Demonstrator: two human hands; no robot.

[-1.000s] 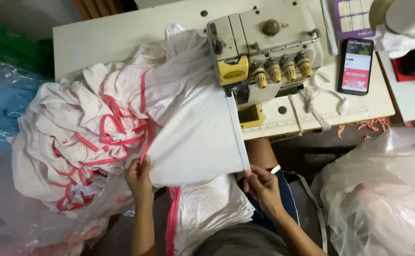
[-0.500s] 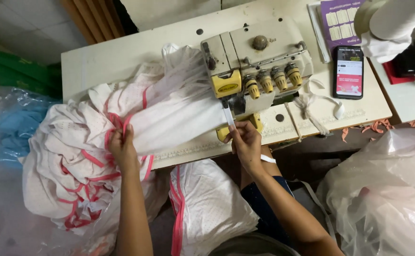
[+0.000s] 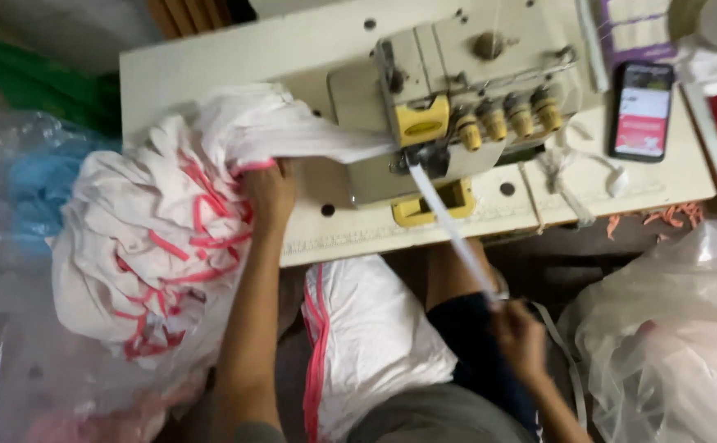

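White tape: we find a narrow white tape [image 3: 453, 230] stretched taut from the needle area of the sewing machine [image 3: 465, 107] down to our right hand.
Right hand grip: our right hand [image 3: 521, 335] is closed on the lower end of the tape, below the tabletop edge and over our lap; motion blur hides the fingers.
White fabric piece: a white piece [image 3: 293, 135] runs from our left hand across to the machine's foot.
Left hand grip: our left hand [image 3: 270, 195] lies on the edge of the fabric heap; whether its fingers pinch the cloth we cannot tell.
Fabric heap: white pieces with pink trim [image 3: 153, 246] are bunched just left of the left grip.
Lap bundle: another white and pink piece [image 3: 366, 336] lies between our two arms.
Tabletop: the pale tabletop [image 3: 235, 57] carries the machine; a phone [image 3: 641, 111] lies well right of the right grip.
Surroundings: clear plastic bags [image 3: 670, 328] sit just right of the right hand.
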